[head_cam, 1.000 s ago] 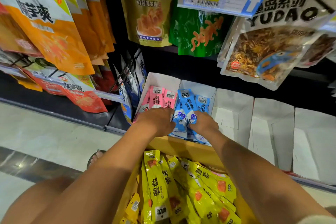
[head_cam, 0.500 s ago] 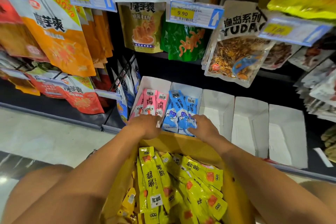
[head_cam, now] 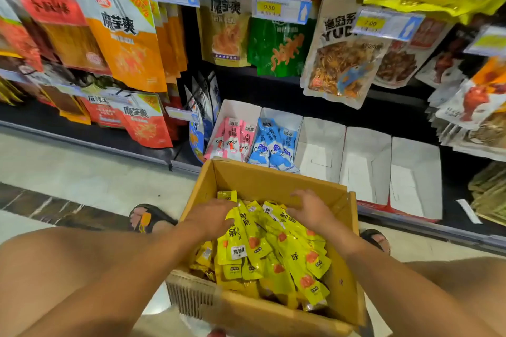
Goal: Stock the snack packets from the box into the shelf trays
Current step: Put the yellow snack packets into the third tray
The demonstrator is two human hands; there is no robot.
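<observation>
We see both hands inside the open cardboard box (head_cam: pixel 276 179), apart from each other and neither closed on anything. The left hand (head_cam: pixel 210 217) lies palm-down on the heap of yellow snack packets (head_cam: pixel 276 252). The right hand (head_cam: pixel 310 209) hovers at the heap's far edge with its fingers spread and lightly bent. The box's far wall stands between the hands and the shelf trays. The pink packets (head_cam: pixel 232 139) fill the left tray and the blue packets (head_cam: pixel 273 145) fill the one beside it. Three white trays (head_cam: pixel 367 161) follow to the right. Hanging snack bags (head_cam: pixel 342 55) and price tags (head_cam: pixel 282 8) overhang the trays. A sandalled foot (head_cam: pixel 147 217) rests on the floor just left of the box.
</observation>
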